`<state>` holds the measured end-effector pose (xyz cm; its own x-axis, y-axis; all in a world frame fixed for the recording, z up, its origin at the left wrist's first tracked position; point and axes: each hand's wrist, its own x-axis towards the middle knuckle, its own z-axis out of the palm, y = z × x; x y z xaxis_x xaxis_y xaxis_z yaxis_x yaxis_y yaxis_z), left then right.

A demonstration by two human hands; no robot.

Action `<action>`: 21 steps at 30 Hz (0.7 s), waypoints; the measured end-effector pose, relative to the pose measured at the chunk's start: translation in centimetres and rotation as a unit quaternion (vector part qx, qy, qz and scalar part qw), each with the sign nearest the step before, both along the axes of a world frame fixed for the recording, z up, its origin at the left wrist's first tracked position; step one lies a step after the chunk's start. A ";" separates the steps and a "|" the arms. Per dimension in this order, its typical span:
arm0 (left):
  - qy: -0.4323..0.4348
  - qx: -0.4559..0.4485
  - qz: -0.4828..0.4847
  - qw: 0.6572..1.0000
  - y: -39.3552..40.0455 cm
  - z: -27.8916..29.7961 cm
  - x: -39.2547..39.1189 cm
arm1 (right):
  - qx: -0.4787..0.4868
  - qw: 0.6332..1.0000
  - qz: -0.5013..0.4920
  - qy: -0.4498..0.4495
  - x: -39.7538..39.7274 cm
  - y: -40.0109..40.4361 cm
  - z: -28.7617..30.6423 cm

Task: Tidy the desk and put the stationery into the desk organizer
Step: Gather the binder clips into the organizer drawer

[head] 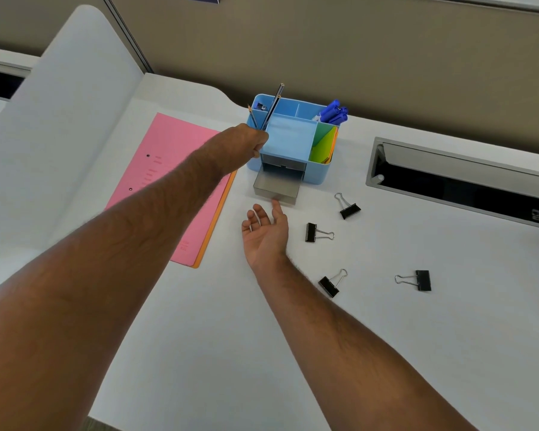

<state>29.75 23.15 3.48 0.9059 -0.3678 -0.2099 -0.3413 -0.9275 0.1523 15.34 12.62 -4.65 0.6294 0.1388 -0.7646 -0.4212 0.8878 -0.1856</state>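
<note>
- My left grip is closed in a fist on the front-left corner of the blue desk organizer, bracing it; I cannot tell how much of the wall my fingers wrap.
- My right grip is open, palm up, holding nothing, with one fingertip touching the front edge of the grey drawer, which stands pulled out at the organizer's base.
- Judging the step: the drawer is ready to take the clips, so I should keep the left grip firm so the organizer does not slide, and leave the drawer far enough out to drop things in cleanly.
- The binder clips are the loose stationery left on the worktop, all to the right of my right grip.
- Nearest clip lies just beside my palm; another sits near, beyond it towards the organizer.
- A third clip lies near my right wrist; the fourth is well apart, farther right.
- Pencils stand just beyond my left grip; blue pens sit in the far-right compartment.
</note>
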 end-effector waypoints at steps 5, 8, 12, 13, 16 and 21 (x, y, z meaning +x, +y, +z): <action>-0.003 0.002 -0.002 1.000 0.0 -0.1 -0.1 | -0.014 1.000 0.012 -0.002 -0.1 0.0 0.2; 0.000 -0.005 0.000 1.000 0.1 -0.3 -0.2 | -0.022 0.999 0.023 -0.007 -0.2 -0.2 0.0; -0.008 0.005 -0.002 1.000 -0.1 -0.3 -0.2 | -0.044 0.997 0.053 -0.021 -0.4 -0.7 0.0; -0.010 0.009 -0.002 1.000 -0.1 -0.1 -0.1 | -0.052 0.996 0.063 -0.025 -0.4 -0.8 0.0; -0.015 -0.001 0.013 1.000 -0.1 0.0 -0.1 | -0.072 0.992 0.095 -0.041 -0.4 -1.3 0.0; -0.013 -0.040 0.090 0.995 -0.5 -0.8 -1.3 | -0.096 0.987 0.117 -0.051 -0.5 -1.4 0.2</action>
<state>28.48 22.68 2.67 0.9633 -0.2145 -0.1610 -0.1766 -0.9591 0.2214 14.86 11.23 -4.42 0.6719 0.1481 -0.7257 -0.5812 0.7128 -0.3926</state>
